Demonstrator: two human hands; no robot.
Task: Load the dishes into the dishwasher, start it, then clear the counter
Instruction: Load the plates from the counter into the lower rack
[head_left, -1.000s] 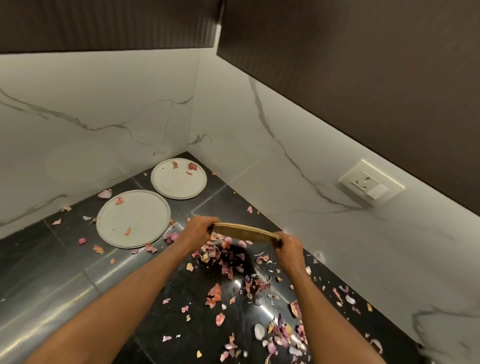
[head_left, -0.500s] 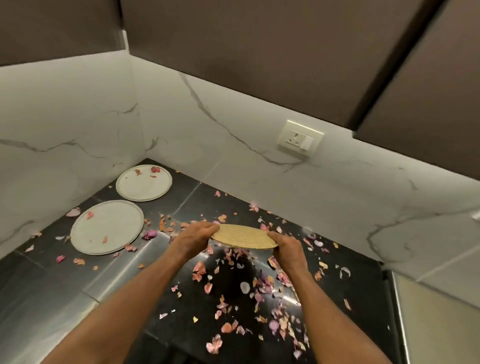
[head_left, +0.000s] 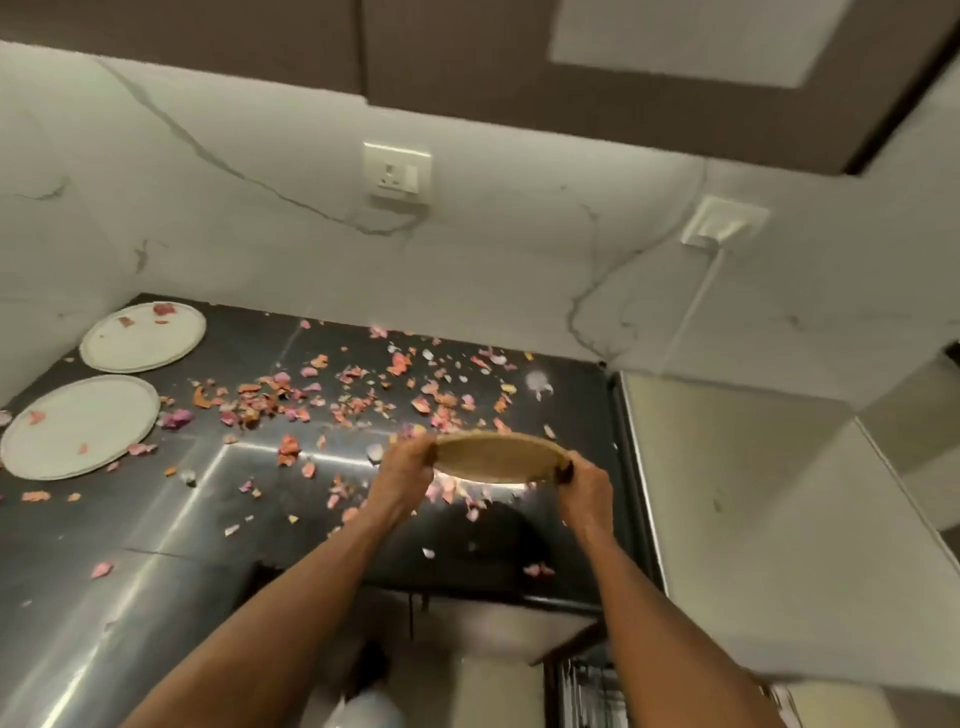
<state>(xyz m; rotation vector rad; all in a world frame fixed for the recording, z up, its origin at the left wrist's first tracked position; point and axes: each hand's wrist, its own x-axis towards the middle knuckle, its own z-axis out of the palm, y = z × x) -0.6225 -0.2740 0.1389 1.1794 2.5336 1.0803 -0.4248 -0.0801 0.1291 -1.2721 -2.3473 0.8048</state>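
Both arms reach forward, left hand (head_left: 402, 470) and right hand (head_left: 584, 491) gripping.

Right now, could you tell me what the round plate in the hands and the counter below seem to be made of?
The round plate looks like woven straw or wicker: tan, matte, finely textured, though blurred. The counter looks like polished black stone: glossy, with bright reflections and seam lines between slabs.

Both hands, left hand (head_left: 402, 470) and right hand (head_left: 584, 488), hold a round plate (head_left: 496, 457) between them above the counter (head_left: 156, 561). Petals (head_left: 353, 395) lie beyond and below; two plates (head_left: 78, 426) sit far left.
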